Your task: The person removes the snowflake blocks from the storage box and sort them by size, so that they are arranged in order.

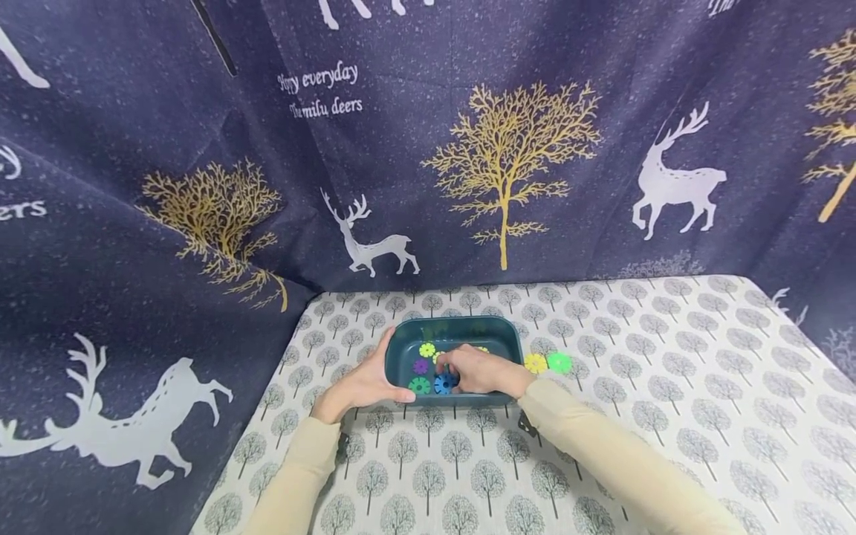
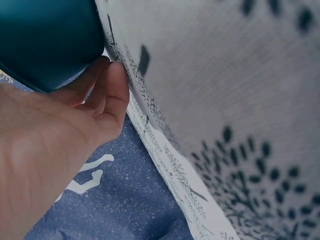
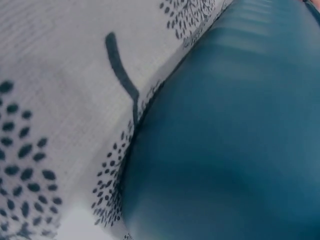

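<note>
A teal rectangular bin (image 1: pixel 455 325) holds several small notched plastic discs. My left hand (image 1: pixel 366 380) grips its left end, thumb on the front rim; in the left wrist view, the fingers (image 2: pixel 117 82) curl against the bin's outer wall (image 2: pixel 50 40). My right hand (image 1: pixel 473 369) reaches down inside, fingers bent, right at a blue disc (image 1: pixel 443 384); I cannot tell whether it pinches that disc. Beside it lie a green disc (image 1: pixel 419 386), a purple disc (image 1: pixel 420 366) and a yellow-green disc (image 1: pixel 427 349). The right wrist view is mostly filled by the bin's wall (image 3: pixel 225 130).
On the cloth right of the bin lie a yellow disc (image 1: pixel 535 362) and a bright green disc (image 1: pixel 559 362). A tree-printed white cloth (image 1: pixel 488 475) covers the table. Dark blue curtains (image 1: pixel 414 178) with deer and trees hang behind and to the left.
</note>
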Tool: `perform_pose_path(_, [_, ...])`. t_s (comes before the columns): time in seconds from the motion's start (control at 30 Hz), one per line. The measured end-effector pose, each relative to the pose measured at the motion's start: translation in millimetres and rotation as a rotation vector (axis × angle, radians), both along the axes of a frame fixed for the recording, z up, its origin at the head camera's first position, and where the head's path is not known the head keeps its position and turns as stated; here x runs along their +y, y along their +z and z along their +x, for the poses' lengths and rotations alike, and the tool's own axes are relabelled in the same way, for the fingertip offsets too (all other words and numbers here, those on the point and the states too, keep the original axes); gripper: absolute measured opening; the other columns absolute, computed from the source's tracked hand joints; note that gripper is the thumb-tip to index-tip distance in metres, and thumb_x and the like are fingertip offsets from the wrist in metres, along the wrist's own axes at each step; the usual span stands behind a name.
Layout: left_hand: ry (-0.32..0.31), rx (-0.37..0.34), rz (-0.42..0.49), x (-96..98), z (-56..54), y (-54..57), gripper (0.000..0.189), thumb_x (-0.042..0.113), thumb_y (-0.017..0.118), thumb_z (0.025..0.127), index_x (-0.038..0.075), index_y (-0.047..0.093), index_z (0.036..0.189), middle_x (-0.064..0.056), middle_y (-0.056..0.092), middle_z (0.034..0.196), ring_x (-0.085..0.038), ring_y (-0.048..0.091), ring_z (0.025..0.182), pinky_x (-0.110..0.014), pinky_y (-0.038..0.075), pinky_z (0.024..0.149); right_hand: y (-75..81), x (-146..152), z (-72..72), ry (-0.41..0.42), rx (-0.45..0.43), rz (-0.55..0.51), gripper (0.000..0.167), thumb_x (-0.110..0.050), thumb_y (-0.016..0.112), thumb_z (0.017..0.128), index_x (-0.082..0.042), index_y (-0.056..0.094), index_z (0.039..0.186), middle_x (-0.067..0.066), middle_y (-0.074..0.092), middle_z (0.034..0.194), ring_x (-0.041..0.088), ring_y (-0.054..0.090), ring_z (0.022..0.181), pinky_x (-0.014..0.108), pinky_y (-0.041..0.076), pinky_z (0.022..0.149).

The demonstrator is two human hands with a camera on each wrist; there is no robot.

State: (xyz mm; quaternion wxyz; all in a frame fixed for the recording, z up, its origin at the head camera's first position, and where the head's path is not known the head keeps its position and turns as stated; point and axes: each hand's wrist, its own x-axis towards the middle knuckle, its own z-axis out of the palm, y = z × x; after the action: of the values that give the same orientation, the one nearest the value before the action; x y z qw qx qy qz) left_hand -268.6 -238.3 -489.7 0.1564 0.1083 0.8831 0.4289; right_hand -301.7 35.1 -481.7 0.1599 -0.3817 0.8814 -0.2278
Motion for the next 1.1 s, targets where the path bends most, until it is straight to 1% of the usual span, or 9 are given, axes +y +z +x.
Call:
perform_pose_path(0.13, [-0.007,0.012,0.019,1.0,0.3,0.9,0.150,0.029,0.101,0.075,0.012,-0.009,0.176,-0.031,0.019,0.180,-0.051,0.025,0.166,-0.071,0.024,0.135,1.5,3.4,-0.9,0.024,0.029,-0.006,0.035,-0.011,0.087,0.093,-0.016,0.077,0.127,-0.003,0.067,0.087,0.009,0.057,0.079,0.030,0.059,0.081])
perform_pose_path(0.3, [-0.015,0.024,0.016,2.0,0.6,3.5,0.150,0.028,0.101,0.075,0.011,-0.009,0.176,-0.033,0.019,0.179,-0.052,0.026,0.165,-0.072,0.024,0.134,2.9,6.9,-2.1,0.059,0.027,-0.020,0.039,-0.010,0.085,0.094,-0.016,0.077,0.132,-0.006,0.060,0.078,0.006,0.049,0.071,0.026,0.052,0.076])
perform_pose_path(0.47, [-0.015,0.023,0.020,1.1,2.0,2.6,0.149,0.027,0.101,0.075,0.011,-0.009,0.176,-0.032,0.020,0.179,-0.052,0.026,0.165,-0.072,0.023,0.134,0.4,8.5,-3.1,0.088,0.015,-0.024,0.041,-0.006,0.084,0.094,-0.015,0.077,0.133,-0.009,0.052,0.071,0.005,0.042,0.067,0.026,0.048,0.078])
perform_pose_path(0.57, [-0.018,0.027,0.031,0.8,2.1,1.3,0.149,0.026,0.101,0.075,0.011,-0.008,0.176,-0.033,0.022,0.178,-0.053,0.028,0.164,-0.072,0.023,0.134,-1.3,8.0,-3.7,0.081,0.008,-0.022,0.042,-0.005,0.085,0.093,-0.013,0.078,0.133,-0.008,0.056,0.071,0.004,0.044,0.067,0.026,0.050,0.079])
perform_pose_path(0.63, [-0.016,0.028,0.032,1.1,2.1,1.1,0.149,0.026,0.101,0.074,0.011,-0.009,0.176,-0.033,0.023,0.178,-0.053,0.029,0.164,-0.073,0.023,0.134,-1.0,7.7,-3.4,0.070,0.010,-0.022,0.042,-0.004,0.085,0.091,-0.012,0.078,0.132,-0.007,0.062,0.074,0.004,0.049,0.069,0.026,0.055,0.080])
perform_pose_path(0.77, [-0.012,0.029,0.034,1.5,2.1,1.2,0.149,0.025,0.100,0.074,0.012,-0.009,0.176,-0.033,0.023,0.178,-0.053,0.030,0.163,-0.073,0.023,0.133,-0.1,7.4,-2.5,0.031,0.007,-0.016,0.042,-0.006,0.088,0.089,-0.010,0.080,0.130,-0.005,0.072,0.083,0.006,0.058,0.078,0.032,0.062,0.089])
perform_pose_path(0.83, [-0.015,0.032,0.041,1.7,2.0,1.2,0.150,0.025,0.100,0.074,0.011,-0.008,0.176,-0.033,0.024,0.178,-0.053,0.031,0.163,-0.073,0.023,0.133,0.1,7.4,-2.2,0.020,0.016,-0.022,0.040,-0.009,0.089,0.088,-0.009,0.081,0.127,-0.004,0.073,0.086,0.006,0.061,0.080,0.034,0.062,0.089])
perform_pose_path(1.0, [-0.014,0.028,0.046,1.7,2.1,1.2,0.150,0.024,0.100,0.073,0.011,-0.009,0.176,-0.033,0.026,0.177,-0.053,0.032,0.162,-0.073,0.023,0.133,1.8,9.0,-2.1,0.006,0.049,-0.080,0.036,-0.015,0.089,0.090,-0.006,0.081,0.124,-0.005,0.069,0.078,0.005,0.057,0.070,0.025,0.055,0.072])
perform_pose_path(1.1, [-0.004,0.019,0.035,1.4,2.4,1.0,0.150,0.025,0.100,0.073,0.011,-0.009,0.176,-0.033,0.025,0.177,-0.053,0.030,0.163,-0.073,0.023,0.134,3.7,11.7,-1.6,-0.005,0.069,-0.121,0.036,-0.017,0.088,0.090,-0.005,0.080,0.124,-0.007,0.067,0.075,0.003,0.054,0.066,0.021,0.049,0.067])
